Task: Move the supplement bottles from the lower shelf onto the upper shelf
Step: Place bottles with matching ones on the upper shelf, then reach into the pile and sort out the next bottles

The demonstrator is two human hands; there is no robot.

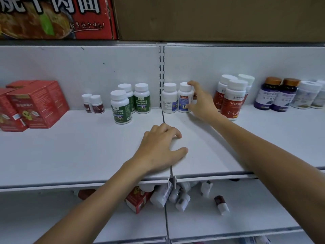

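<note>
On the upper shelf (79,152) my right hand (202,103) grips a white bottle with a blue label (184,97), standing upright beside a matching bottle (169,97) at the back wall. My left hand (161,148) rests on the shelf's front part, fingers loosely curled, holding nothing. On the lower shelf (246,213) several white bottles (177,196) lie tumbled under the upper shelf's front edge. A small dark red bottle (222,204) lies apart to their right, and a red box (139,198) to their left.
Along the upper shelf's back stand red boxes (31,106), two small dark red bottles (93,104), three green-label bottles (130,101), red-label bottles (232,99), two purple bottles (277,95) and pale bottles (309,95). Cartons (56,16) sit on top.
</note>
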